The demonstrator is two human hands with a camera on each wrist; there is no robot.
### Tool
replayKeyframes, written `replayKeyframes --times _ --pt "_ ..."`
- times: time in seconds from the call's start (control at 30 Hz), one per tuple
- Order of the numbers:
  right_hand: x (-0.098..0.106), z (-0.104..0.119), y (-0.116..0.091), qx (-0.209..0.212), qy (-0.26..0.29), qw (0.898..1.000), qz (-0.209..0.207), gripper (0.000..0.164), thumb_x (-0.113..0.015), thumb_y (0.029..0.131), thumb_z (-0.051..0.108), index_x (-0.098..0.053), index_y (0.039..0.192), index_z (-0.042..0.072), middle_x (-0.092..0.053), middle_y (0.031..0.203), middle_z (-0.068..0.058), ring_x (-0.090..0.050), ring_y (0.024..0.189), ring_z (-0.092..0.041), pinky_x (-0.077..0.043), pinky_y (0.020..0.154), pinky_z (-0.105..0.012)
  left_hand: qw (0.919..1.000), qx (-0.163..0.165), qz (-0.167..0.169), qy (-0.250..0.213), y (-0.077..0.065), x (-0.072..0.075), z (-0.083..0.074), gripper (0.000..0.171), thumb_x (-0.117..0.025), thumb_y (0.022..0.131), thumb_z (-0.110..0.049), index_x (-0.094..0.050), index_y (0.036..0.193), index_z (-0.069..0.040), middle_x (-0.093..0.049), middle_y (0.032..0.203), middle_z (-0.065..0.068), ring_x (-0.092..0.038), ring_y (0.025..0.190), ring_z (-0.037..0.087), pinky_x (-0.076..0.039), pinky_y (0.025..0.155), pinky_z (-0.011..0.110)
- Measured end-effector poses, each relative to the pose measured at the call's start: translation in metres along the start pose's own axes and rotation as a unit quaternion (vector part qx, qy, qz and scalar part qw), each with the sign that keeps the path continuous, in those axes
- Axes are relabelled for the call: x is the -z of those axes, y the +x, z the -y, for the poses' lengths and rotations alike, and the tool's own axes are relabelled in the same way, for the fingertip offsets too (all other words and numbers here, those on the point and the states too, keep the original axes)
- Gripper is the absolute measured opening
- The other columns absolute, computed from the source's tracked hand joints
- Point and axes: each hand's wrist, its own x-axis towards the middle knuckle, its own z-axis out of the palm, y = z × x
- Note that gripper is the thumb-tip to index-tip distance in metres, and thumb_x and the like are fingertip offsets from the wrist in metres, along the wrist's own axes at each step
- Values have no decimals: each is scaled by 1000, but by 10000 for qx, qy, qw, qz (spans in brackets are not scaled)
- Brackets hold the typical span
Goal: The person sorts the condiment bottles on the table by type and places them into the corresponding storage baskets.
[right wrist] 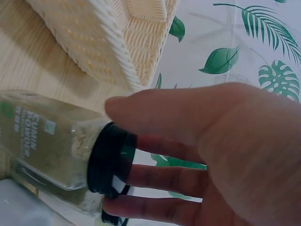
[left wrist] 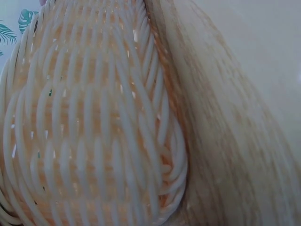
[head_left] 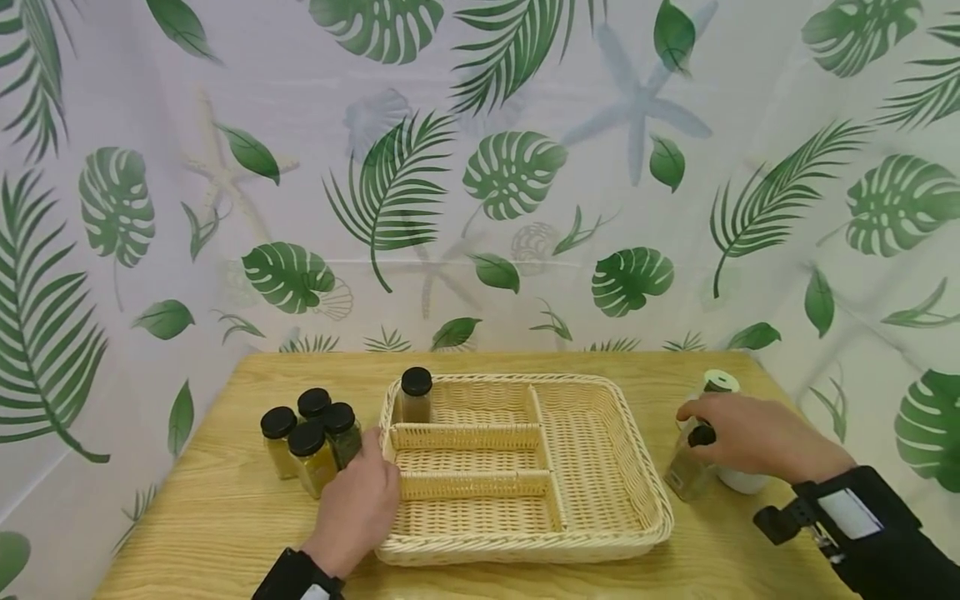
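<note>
My left hand holds the left edge of a wicker basket, whose woven wall fills most of the left wrist view. On the right side, my right hand pinches the black lid of a clear jar of cumin powder, with thumb and fingers on either side. That jar stands right of the basket, slightly tilted in the head view. Another spice jar lies close behind it in the right wrist view. Inside the basket's back left compartment stands one black-lidded jar.
Several black-lidded spice jars cluster left of the basket. A container with a pale green lid and a white rounded container stand near my right hand. Behind the wooden table hangs a leaf-patterned curtain.
</note>
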Motion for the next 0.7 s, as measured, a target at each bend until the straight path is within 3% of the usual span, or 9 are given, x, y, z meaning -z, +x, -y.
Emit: replayKeyframes --times 0.17,0.43,0.7 --pt "-7 -3 -1 4 144 9996 237 39 -80 81 22 -71 116 10 -69 117 -11 -68 102 -31 -56 78 -47 10000 55 72 1 -2 1 0 50 -36 104 -20 -32 148 3 -50 64 7 -45 45 18 -31 42 33" --pt "-10 -4 4 32 116 9998 150 39 -81 76 15 -71 113 6 -69 113 -13 -67 100 -29 -55 80 -47 10000 -71 -53 -19 -1 4 1 48 -36 104 -18 -33 146 4 -45 61 4 -41 41 17 -27 41 31" --pt "-8 -2 7 154 162 9997 141 31 -80 81 21 -71 108 8 -68 101 -4 -57 79 -13 -47 64 -32 9999 -32 13 -116 -1 2 1 49 -35 104 -18 -32 148 3 -45 61 3 -41 42 17 -28 41 31"
